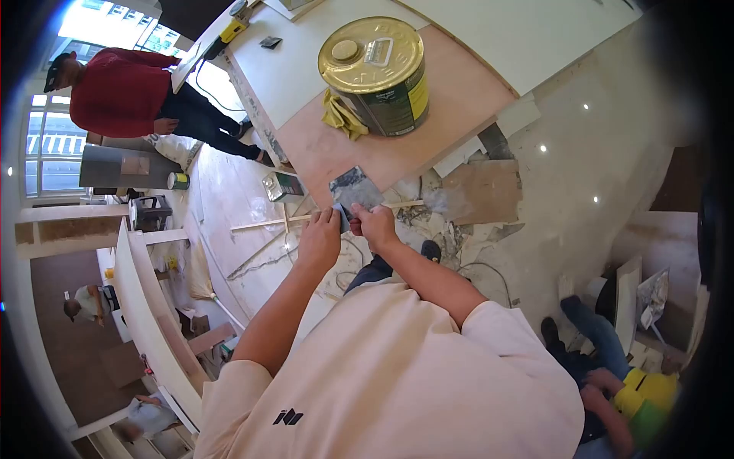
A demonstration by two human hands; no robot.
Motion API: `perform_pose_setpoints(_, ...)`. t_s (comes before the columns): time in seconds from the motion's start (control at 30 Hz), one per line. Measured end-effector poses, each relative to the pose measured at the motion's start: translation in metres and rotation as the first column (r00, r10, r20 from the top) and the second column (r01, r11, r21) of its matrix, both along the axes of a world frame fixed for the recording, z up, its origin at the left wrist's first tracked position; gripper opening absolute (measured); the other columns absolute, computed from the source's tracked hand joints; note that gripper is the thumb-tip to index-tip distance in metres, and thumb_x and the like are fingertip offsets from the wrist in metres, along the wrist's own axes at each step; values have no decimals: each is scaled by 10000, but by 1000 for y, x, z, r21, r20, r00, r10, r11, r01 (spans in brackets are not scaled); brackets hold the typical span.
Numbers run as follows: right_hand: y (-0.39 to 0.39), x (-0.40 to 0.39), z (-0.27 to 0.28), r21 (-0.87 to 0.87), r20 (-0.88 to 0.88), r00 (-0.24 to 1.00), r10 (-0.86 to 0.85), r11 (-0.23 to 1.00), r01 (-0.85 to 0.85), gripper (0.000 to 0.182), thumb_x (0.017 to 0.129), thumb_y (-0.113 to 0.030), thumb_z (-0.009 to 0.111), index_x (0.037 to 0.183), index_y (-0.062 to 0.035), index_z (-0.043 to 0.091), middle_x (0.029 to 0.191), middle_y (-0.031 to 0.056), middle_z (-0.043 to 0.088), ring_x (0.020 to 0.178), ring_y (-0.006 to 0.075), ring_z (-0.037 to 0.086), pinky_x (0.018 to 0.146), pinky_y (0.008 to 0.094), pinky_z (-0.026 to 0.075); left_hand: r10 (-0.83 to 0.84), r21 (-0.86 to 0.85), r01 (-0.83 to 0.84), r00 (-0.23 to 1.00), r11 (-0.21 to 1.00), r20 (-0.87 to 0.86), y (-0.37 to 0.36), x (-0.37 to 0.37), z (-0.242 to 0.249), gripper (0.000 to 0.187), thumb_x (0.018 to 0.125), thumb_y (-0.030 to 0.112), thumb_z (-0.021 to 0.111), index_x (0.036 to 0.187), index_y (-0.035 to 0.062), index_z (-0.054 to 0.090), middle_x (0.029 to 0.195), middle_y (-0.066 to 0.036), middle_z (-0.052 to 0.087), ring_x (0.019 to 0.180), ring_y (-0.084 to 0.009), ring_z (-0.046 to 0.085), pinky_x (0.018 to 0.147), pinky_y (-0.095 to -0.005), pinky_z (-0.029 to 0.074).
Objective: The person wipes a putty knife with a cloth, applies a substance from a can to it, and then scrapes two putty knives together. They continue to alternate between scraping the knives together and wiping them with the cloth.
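In front of my body, my right hand (376,229) grips a putty knife with a wide, grey-smeared blade (356,187). The blade points away from me, over the near corner of the wooden board (459,84). Close beside it, my left hand (319,239) is closed on a small dark flat piece (342,219) that looks like a second scraper; most of it is hidden. The two hands are almost touching. Beyond them a large metal can (390,103) with a gold lid stands upright on the board, and a crumpled yellow cloth (344,116) lies against its side.
A yellow-black power tool (229,32) lies at the board's far left. Below are a smaller can (282,186), wood strips (260,222) and floor debris (478,229). A person in red (122,92) stands far left; another in yellow (646,394) is low at right.
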State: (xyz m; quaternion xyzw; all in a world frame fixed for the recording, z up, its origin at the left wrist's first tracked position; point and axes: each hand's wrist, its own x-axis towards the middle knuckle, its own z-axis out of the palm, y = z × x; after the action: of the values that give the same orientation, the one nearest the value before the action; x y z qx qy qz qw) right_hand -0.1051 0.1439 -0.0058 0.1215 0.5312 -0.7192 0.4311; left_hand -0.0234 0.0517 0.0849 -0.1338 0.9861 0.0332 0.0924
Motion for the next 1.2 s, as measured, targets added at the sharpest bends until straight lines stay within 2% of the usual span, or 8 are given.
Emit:
perform_pose_setpoints(0.1, 1, 1, -3, -13, -54, 998, 28, 999, -29, 373, 909, -207, 647, 670, 79, 629, 603, 139, 635, 496, 192, 626, 438, 297, 508, 90, 41, -92, 995, 995, 47, -11, -19, 4, 429, 803, 17, 560, 1229, -24, 536, 1262, -178, 569, 1139, -362, 537, 929, -451, 441)
perform_pose_setpoints(0.13, 3, -3, -1, 2, -50, 998, 43, 999, -43, 371, 908, -206, 648, 677, 83, 628, 610, 143, 637, 496, 192, 626, 437, 296, 510, 53, 27, -55, 995, 998, 79, -14, -16, 0, 332, 847, 79, 523, 1168, 3, 558, 1157, -142, 584, 1118, -330, 551, 928, -451, 436)
perform_pose_setpoints(0.3, 5, -5, 2, 11, -83, 993, 82, 997, -81, 364, 901, -206, 660, 693, 90, 621, 646, 152, 650, 501, 191, 629, 442, 286, 518, -49, 28, 48, 999, 998, 20, -14, -6, 0, 339, 849, 79, 514, 1178, 9, 553, 1179, -134, 576, 1159, -306, 534, 953, -450, 418)
perform_pose_setpoints(0.53, 9, -11, 5, -2, 35, 993, 113, 994, -113, 354, 899, -233, 667, 747, 83, 621, 673, 136, 645, 510, 193, 638, 437, 290, 522, -160, -88, 165, 986, 982, 56, -12, 5, 10, 373, 854, 90, 507, 1218, 17, 545, 1262, -118, 551, 1204, -270, 507, 985, -433, 403)
perform_pose_setpoints(0.93, 0, -12, 1, 87, 67, 998, -3, 996, -3, 323, 880, -230, 707, 788, 67, 621, 678, 122, 630, 510, 203, 639, 459, 306, 547, -112, 20, 112, 994, 994, -11, -23, -11, -2, 408, 854, 84, 512, 1253, 8, 551, 1224, -131, 574, 1182, -289, 520, 967, -428, 432)
perform_pose_setpoints(1.03, -3, -9, 1, 67, 63, 997, -40, 997, 36, 319, 872, -212, 714, 775, 77, 619, 666, 129, 631, 500, 207, 638, 441, 307, 537, 61, -21, -62, 998, 998, -8, -27, -35, -5, 440, 845, 78, 518, 1278, 0, 538, 1250, -139, 564, 1184, -302, 517, 978, -418, 427)
perform_pose_setpoints(1.1, -1, -10, 2, 74, 34, 997, -66, 995, 63, 341, 862, -193, 722, 733, 101, 609, 639, 142, 628, 478, 219, 634, 406, 306, 517, 54, -2, -54, 998, 999, -14, -27, -38, -10, 467, 836, 65, 519, 1298, -8, 521, 1275, -150, 553, 1193, -316, 510, 989, -414, 423)
perform_pose_setpoints(1.2, 7, -16, 8, 30, 156, 987, -34, 999, 30, 315, 851, -201, 732, 769, 79, 615, 666, 125, 633, 515, 203, 642, 424, 291, 520, 14, 15, -13, 998, 1000, -62, -38, -30, -6, 495, 829, 43, 510, 1321, -18, 499, 1301, -168, 540, 1204, -338, 499, 1001, -414, 417)
